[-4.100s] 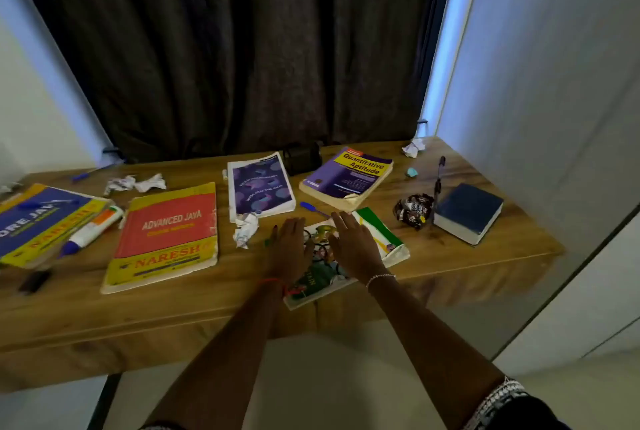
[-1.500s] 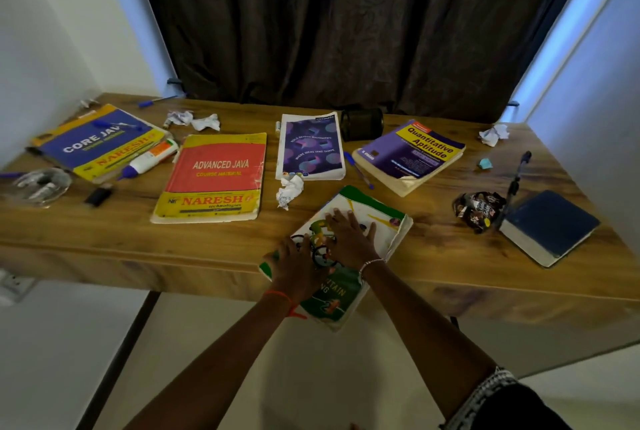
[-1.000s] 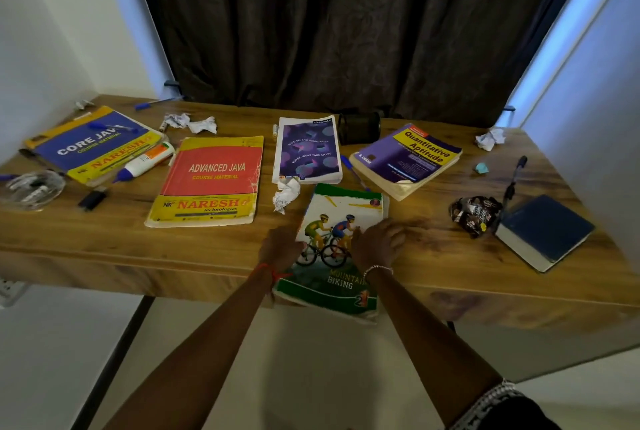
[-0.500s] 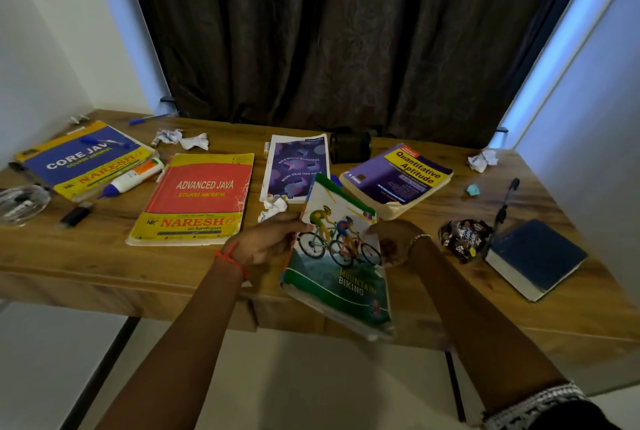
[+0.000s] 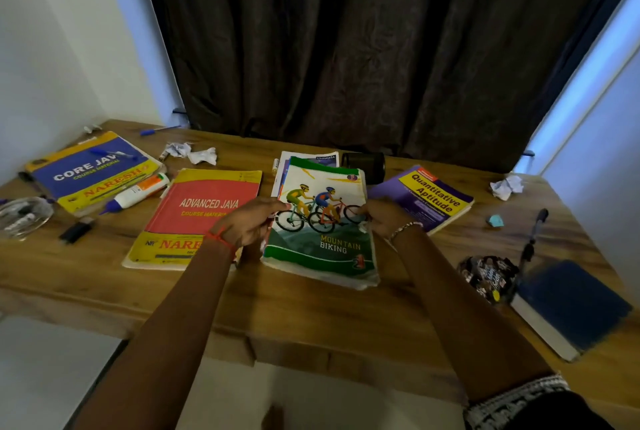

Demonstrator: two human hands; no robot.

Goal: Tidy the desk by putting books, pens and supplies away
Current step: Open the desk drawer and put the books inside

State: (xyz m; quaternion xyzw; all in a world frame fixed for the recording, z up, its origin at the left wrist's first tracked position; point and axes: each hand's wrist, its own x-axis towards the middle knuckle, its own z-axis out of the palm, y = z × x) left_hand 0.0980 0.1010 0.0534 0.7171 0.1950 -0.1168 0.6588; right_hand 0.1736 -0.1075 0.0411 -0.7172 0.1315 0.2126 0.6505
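While both hands grip its side edges, the biking book [image 5: 320,221] sits at the desk's [image 5: 311,312] middle, partly covering a purple book [image 5: 313,156]. Left hand [image 5: 247,223] clasps the left edge; right hand [image 5: 384,218] clasps the right. Beside, leftward: red Java book [image 5: 204,208], glue tube [image 5: 136,192], blue Java book [image 5: 90,168] at the left edge. Rightward: aptitude book [image 5: 429,197]; wrapper [image 5: 488,277] and navy book [image 5: 568,305] near the right corner.
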